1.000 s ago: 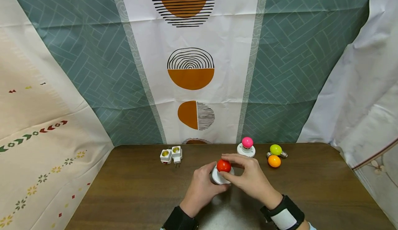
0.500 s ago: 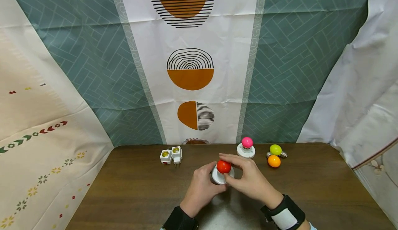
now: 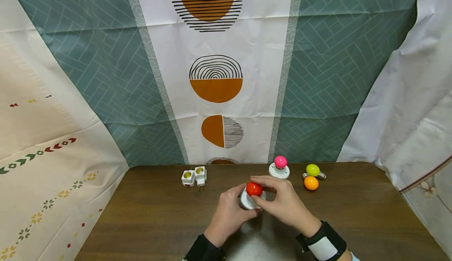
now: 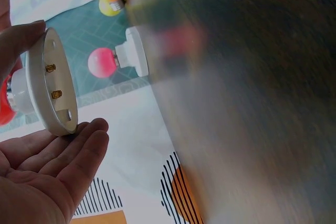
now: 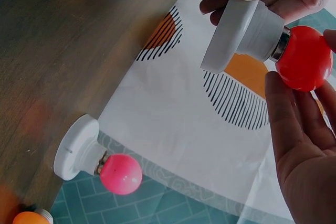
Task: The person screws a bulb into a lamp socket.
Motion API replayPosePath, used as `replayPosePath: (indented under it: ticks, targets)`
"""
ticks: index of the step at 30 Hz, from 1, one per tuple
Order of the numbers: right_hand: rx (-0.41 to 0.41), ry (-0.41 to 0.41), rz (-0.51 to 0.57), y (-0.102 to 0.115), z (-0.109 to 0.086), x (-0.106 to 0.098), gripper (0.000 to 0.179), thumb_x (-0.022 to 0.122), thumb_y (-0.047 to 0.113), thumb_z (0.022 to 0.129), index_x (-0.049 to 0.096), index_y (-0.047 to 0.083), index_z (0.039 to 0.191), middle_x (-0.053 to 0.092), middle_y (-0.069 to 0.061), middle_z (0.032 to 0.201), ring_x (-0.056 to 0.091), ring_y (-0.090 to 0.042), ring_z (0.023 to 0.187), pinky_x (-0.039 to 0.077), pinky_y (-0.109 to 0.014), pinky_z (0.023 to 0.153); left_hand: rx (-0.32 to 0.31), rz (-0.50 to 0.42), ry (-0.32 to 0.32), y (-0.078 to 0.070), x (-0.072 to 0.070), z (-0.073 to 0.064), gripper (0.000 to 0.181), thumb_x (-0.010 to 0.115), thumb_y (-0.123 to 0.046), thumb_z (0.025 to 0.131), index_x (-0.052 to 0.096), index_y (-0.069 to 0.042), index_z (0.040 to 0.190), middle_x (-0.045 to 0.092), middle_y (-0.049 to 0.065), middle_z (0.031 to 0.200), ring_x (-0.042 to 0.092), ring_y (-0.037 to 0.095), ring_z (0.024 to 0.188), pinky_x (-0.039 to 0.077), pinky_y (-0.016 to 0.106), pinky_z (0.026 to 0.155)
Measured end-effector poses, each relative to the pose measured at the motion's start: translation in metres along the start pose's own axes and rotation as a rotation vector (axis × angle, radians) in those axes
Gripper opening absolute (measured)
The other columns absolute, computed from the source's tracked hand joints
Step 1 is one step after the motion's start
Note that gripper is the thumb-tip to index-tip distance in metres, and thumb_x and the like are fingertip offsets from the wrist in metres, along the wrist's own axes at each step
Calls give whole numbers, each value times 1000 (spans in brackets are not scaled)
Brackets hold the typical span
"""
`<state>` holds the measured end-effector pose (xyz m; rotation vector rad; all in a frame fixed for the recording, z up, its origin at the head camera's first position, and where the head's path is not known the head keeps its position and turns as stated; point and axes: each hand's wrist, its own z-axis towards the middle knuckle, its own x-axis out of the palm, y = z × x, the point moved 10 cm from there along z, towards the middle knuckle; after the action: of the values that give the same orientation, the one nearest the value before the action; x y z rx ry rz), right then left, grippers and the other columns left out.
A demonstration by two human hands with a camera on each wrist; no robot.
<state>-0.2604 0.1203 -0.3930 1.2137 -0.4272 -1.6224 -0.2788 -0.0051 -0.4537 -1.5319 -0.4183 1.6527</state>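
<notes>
Lamp holder, white, with red bulb, held above a brown table.
Left to right: two white plug sockets, set side by side near the table's far edge; left hand, by whose thumb and fingers the lamp holder is gripped at its rim; red bulb, uppermost in the holder, metal collar showing, pinched by thumb and fingers of right hand; pink bulb, mounted in a second white holder; orange bulb and yellow-green bulb, laid close together.
</notes>
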Motion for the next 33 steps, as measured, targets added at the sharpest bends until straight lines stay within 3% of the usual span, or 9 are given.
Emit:
replayPosePath:
  ticks: [9, 19, 27, 33]
  targets:
    - [61, -53, 3, -5, 1, -6, 40, 81, 30, 70, 66, 31, 108, 67, 14, 107, 64, -4, 95, 53, -20, 78, 3, 14, 1, -1, 0, 0, 58, 81, -37, 65, 59, -22, 117, 64, -9, 106, 59, 6, 88, 53, 30, 77]
    - [3, -10, 2, 0, 2, -3, 47, 76, 39, 74, 61, 32, 118, 59, 14, 124, 59, -6, 112, 51, -26, 87, 4, 13, 12, -1, 1, 1, 61, 80, -41, 67, 58, -23, 120, 64, -10, 110, 59, 6, 94, 53, 32, 83]
    - [-22, 44, 2, 2, 0, 3, 51, 77, 17, 76, 59, 30, 122, 58, 14, 126, 58, -8, 113, 51, -25, 88, 25, 5, -8, -4, -1, 0, 61, 81, -34, 65, 59, -20, 120, 64, -7, 109, 60, 5, 93, 53, 32, 82]
    - [-15, 48, -9, 2, -1, 3, 53, 75, 7, 74, 60, 30, 120, 59, 15, 125, 58, -7, 112, 51, -24, 87, 7, 1, -6, -3, -2, 1, 65, 80, -33, 65, 58, -16, 123, 64, -5, 113, 61, 6, 96, 53, 33, 84]
